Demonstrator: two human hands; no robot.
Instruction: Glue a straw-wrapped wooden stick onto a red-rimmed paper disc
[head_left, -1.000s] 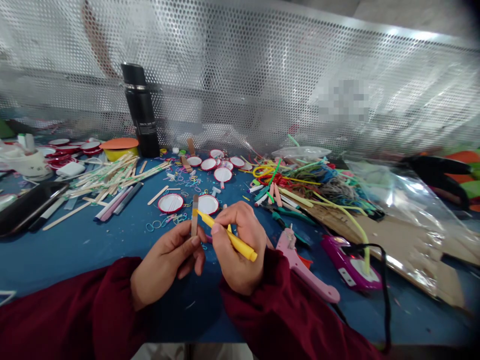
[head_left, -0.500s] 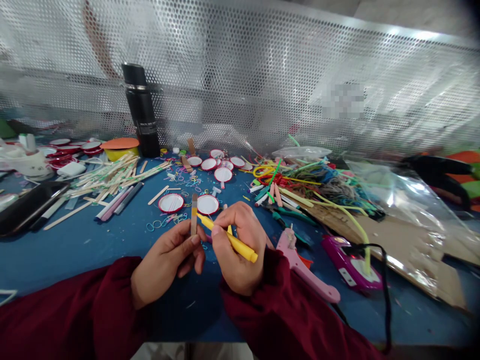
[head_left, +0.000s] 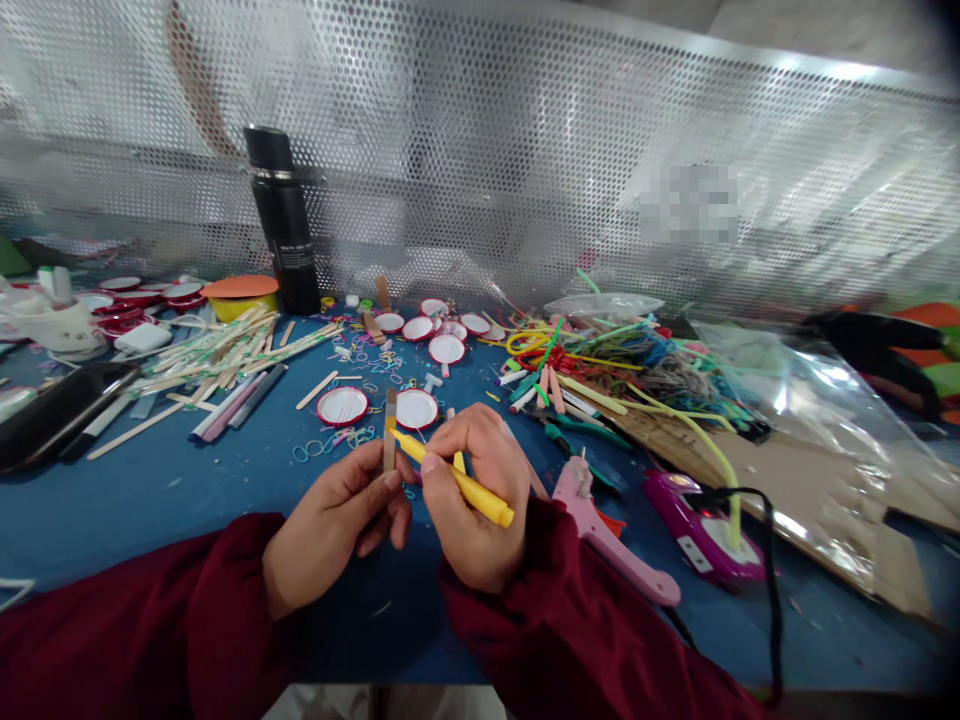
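Note:
Pinched upright in my left hand [head_left: 341, 525] is a wooden craft stick [head_left: 390, 425] with a brown top and a yellow patch below it. My right hand [head_left: 480, 505] grips a yellow marker [head_left: 476, 492], its tip touching or almost touching the stick's right edge. Beyond the stick lie two round white discs with red rims, a left disc [head_left: 343, 407] and a right disc [head_left: 415, 409]. Small coloured rings [head_left: 307, 452] are scattered near my left fingers. To the right of my right wrist rests a pink glue gun [head_left: 600, 530].
Loose craft sticks [head_left: 217, 360] and a dark phone [head_left: 64, 415] lie at the left. A black bottle [head_left: 289, 235] stands before the perforated metal screen [head_left: 480, 150]. On the right are tangled cords [head_left: 660, 365], green-handled pliers [head_left: 592, 432], cardboard [head_left: 810, 480] and a purple device [head_left: 701, 530] with a black cable.
The craft stick and marker tip have shifted very slightly, the tip a touch lower and to the left. Both hands keep their grips; the surrounding items stay put.

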